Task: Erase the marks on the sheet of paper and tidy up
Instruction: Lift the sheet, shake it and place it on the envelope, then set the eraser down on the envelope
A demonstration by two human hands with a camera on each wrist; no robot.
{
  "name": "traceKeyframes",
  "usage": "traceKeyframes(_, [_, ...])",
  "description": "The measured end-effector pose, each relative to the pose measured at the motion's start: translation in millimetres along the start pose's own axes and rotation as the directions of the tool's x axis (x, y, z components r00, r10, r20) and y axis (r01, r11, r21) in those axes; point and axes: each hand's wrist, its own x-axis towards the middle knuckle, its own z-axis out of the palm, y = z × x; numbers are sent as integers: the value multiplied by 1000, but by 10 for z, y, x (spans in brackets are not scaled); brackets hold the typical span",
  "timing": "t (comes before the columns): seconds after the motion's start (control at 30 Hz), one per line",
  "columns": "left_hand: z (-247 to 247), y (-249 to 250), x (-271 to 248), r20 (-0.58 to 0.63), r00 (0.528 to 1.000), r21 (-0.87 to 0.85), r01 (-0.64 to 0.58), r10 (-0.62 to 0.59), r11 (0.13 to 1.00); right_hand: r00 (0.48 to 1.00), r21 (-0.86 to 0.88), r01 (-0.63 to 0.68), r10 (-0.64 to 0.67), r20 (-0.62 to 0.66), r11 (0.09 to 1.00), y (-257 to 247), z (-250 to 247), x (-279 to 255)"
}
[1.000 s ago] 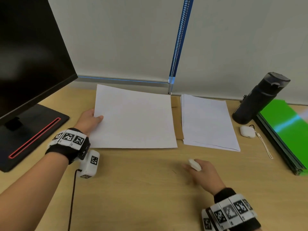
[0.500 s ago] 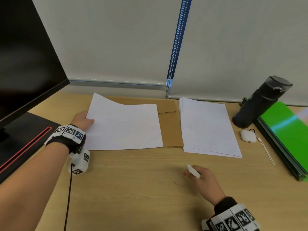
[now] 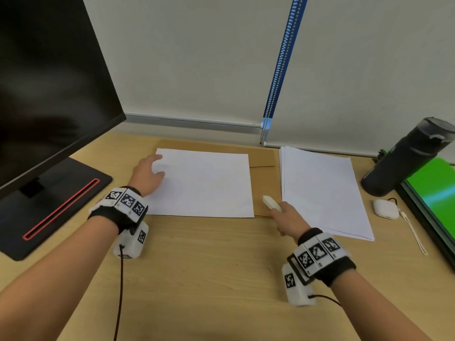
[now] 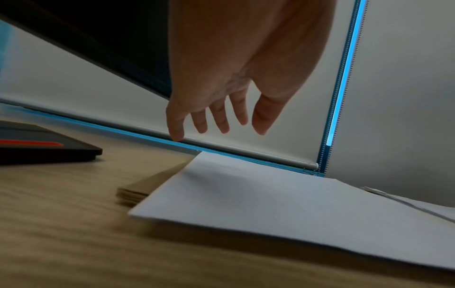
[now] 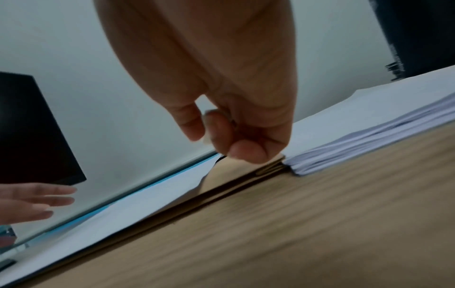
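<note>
A single white sheet [image 3: 204, 183] lies on a brown envelope [image 3: 264, 156] in the middle of the desk. My left hand [image 3: 147, 173] hovers at the sheet's left edge with straight, spread fingers [image 4: 219, 118] and holds nothing. My right hand [image 3: 286, 217] pinches a small white eraser [image 3: 270, 202] between thumb and fingers, just right of the sheet's near right corner and over the envelope. In the right wrist view the eraser [image 5: 206, 126] is mostly hidden by the fingers. No marks show on the sheet.
A stack of white paper [image 3: 322, 190] lies right of the envelope. Further right stand a dark bottle [image 3: 403, 161], a white earbud case [image 3: 385, 209] and a green folder [image 3: 435, 193]. A monitor [image 3: 49, 82] on its black base [image 3: 56, 203] fills the left.
The left hand let go of the sheet, which now lies flat on the envelope. The right hand moved forward with the eraser to the sheet's right edge.
</note>
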Motion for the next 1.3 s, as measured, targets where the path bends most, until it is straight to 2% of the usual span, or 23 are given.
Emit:
traceKeyframes(0.13, [0,-62,-277,82,996,44,-41,37,998,996,-42,23,-27,-86,999,-171,80,93])
traceKeyframes(0.3, [51,-134,-529,187,981,145,-84,56,986,1000,-210,-15,10,-25,978,-172,173,49])
traceKeyframes(0.37, [62,-180,-598,199,980,187,-60,22,981,999,-215,2,-9,-35,977,-93,171,-12])
traceKeyframes(0.47, [91,-274,-717,230,968,312,18,-94,950,996,-187,79,-85,-25,979,86,124,-154])
traceKeyframes(0.53, [145,-245,-812,302,944,426,-7,-135,905,989,-243,138,-148,-23,960,229,105,-262])
traceKeyframes(0.6, [245,-97,-859,412,905,497,-126,-106,858,970,-379,209,-239,-34,902,336,111,-335])
traceKeyframes(0.67, [395,109,-805,501,865,508,-257,-40,822,933,-517,316,-359,18,796,332,155,-360])
traceKeyframes(0.77, [644,397,-570,512,859,497,-311,16,810,886,-634,434,-432,171,640,121,264,-292])
traceKeyframes(0.83, [783,533,-429,506,863,513,-297,-4,805,889,-685,435,-397,226,584,-30,335,-174])
traceKeyframes(0.97, [994,600,-293,506,858,584,-261,-93,769,931,-746,364,-216,293,558,-153,382,-16])
traceKeyframes(1.03, [1033,607,-335,544,835,607,-326,-81,724,931,-762,363,-184,314,536,-146,386,9])
traceKeyframes(1.07, [1017,613,-400,593,804,605,-413,-39,681,930,-768,366,-184,318,525,-140,386,18])
traceKeyframes(1.1, [985,627,-493,672,741,568,-531,18,629,928,-774,372,-182,325,513,-138,383,30])
traceKeyframes(1.13, [932,656,-628,768,635,484,-657,79,578,925,-776,378,-178,334,505,-136,378,45])
traceKeyframes(1.17, [873,670,-784,858,503,372,-750,106,548,924,-775,381,-173,341,505,-136,371,61])
traceKeyframes(1.2, [805,688,-948,920,380,268,-793,101,547,924,-772,380,-171,342,509,-142,363,78])
traceKeyframes(1.23, [737,689,-1100,950,300,199,-795,88,573,924,-771,379,-170,342,512,-150,359,91])
traceKeyframes(1.27, [679,663,-1215,954,286,167,-758,91,630,924,-774,381,-171,343,506,-154,362,100])
traceKeyframes(1.3, [611,649,-1304,936,323,130,-688,141,714,923,-782,384,-174,344,491,-158,369,103])
